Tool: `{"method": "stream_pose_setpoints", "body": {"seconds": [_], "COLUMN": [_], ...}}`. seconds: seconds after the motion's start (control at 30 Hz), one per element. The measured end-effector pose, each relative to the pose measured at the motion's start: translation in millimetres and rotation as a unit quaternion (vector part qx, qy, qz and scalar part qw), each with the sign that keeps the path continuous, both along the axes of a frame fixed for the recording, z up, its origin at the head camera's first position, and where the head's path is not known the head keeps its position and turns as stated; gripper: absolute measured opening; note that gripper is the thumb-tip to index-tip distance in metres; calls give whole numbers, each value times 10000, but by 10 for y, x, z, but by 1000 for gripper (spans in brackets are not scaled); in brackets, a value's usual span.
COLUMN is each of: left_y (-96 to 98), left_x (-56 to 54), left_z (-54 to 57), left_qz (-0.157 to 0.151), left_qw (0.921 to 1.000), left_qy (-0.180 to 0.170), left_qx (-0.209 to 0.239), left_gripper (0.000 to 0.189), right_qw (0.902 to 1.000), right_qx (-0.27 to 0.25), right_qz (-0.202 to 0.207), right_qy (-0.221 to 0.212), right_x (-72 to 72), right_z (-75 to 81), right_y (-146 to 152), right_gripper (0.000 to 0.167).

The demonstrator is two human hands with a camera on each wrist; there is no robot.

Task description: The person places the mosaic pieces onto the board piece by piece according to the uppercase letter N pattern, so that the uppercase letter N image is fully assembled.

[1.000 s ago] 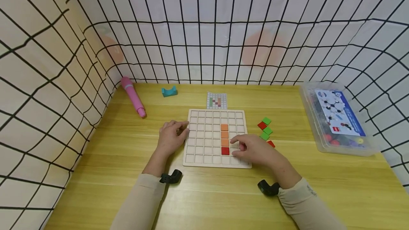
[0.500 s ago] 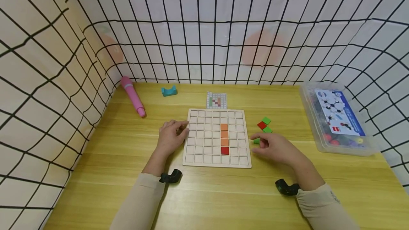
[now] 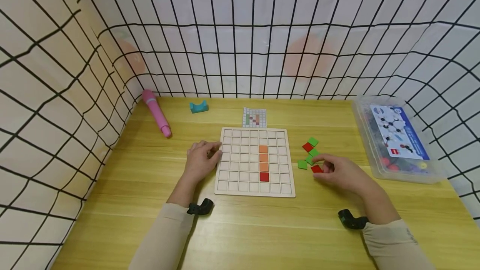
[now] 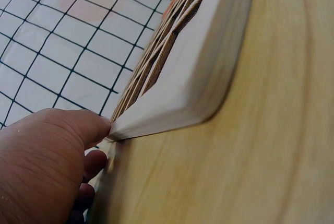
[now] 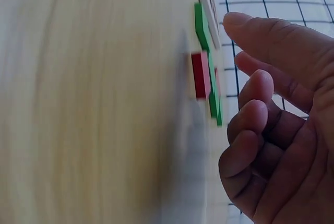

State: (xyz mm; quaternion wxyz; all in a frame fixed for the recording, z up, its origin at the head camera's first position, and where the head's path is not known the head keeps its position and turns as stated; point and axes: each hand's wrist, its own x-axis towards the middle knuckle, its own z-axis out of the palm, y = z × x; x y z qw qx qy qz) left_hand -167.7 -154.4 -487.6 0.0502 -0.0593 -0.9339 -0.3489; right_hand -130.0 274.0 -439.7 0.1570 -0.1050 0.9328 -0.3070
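Observation:
A light wooden grid board [image 3: 240, 192] lies in the middle of the table, with a column of three orange tiles [image 3: 263, 158] above one red tile [image 3: 264, 176] in its cells. At its left edge my left hand [image 3: 200, 161] rests with thumb and index fingertips against the side. In the left wrist view, the thumb [image 4: 96, 128] meets the board near a corner. My right hand [image 3: 343, 172] hovers at the loose tiles, thumb and index finger parted beside a red tile [image 3: 316, 168]. Nothing sits between the fingers in the right wrist view. A green tile [image 3: 302, 164] lies beside the board.
Several more green and red tiles [image 3: 308, 147] lie to the board's right. A small pattern card [image 3: 254, 118] touches the board's far side. A clear plastic box [image 3: 401, 138] stands far right. A pink microphone-shaped thing [image 3: 156, 113] and a teal curved piece [image 3: 198, 107] lie back left.
My right hand has moved right, from over the board to the loose tiles. One green tile now lies nearer the board, apart from the cluster. My left hand has stayed put.

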Motion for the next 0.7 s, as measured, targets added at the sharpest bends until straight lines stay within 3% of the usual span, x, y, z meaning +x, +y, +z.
{"method": "stream_pose_setpoints", "body": {"seconds": [0.4,0.7], "left_y": [2,7], "left_x": [11,16], "left_z": [13,19], "left_qz": [-7,-21], "left_qw": [10000,10000], "left_qy": [-23,-12], "left_qx": [27,28], "left_gripper": [33,34], "right_qw": [9998,9996], "right_qx": [-39,92], "right_qz": [104,-58], "right_qy": [-181,-276], "right_x": [-81,-90], "right_z": [-110,-139], "right_y": [153,174], "right_gripper": [36,26]}}
